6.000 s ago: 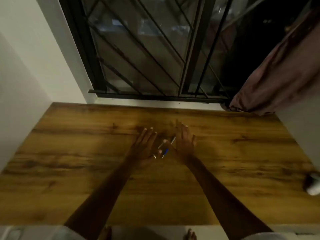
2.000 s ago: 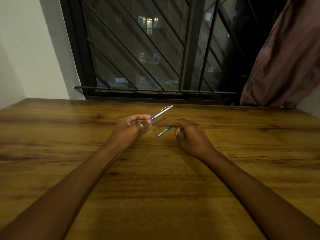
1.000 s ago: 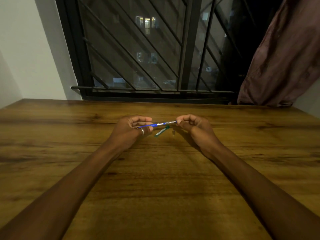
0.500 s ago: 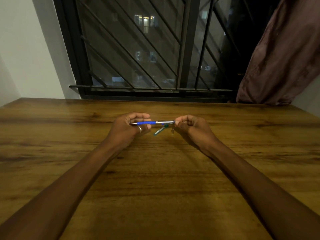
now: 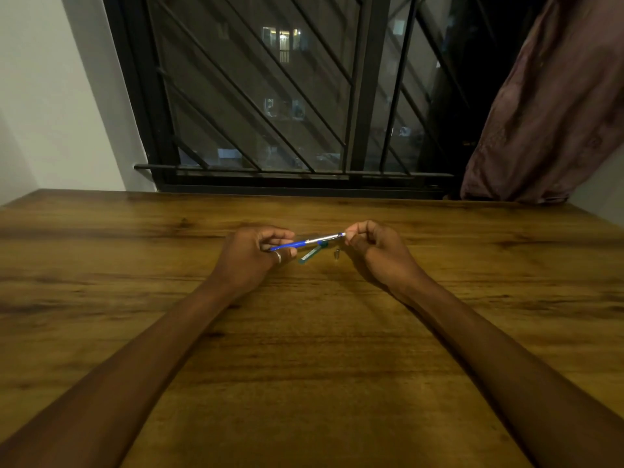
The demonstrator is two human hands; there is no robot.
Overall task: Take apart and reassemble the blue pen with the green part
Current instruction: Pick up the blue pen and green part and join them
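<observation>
left hand [image 5: 251,253], right hand [image 5: 374,253], pinching blue pen [image 5: 305,241] ends

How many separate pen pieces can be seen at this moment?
3. The blue pen body is held between both hands, the green part lies on the table under it, and a small metal piece lies beside it. Others may be hidden in the hands.

A wooden table [image 5: 304,383] with dark grain streaks fills the lower view, its far edge against a white wall [image 5: 50,96]. Behind it stands a black-framed window [image 5: 366,96] with diagonal metal bars [image 5: 270,96]; a brownish curtain [image 5: 557,113] hangs at right.
</observation>
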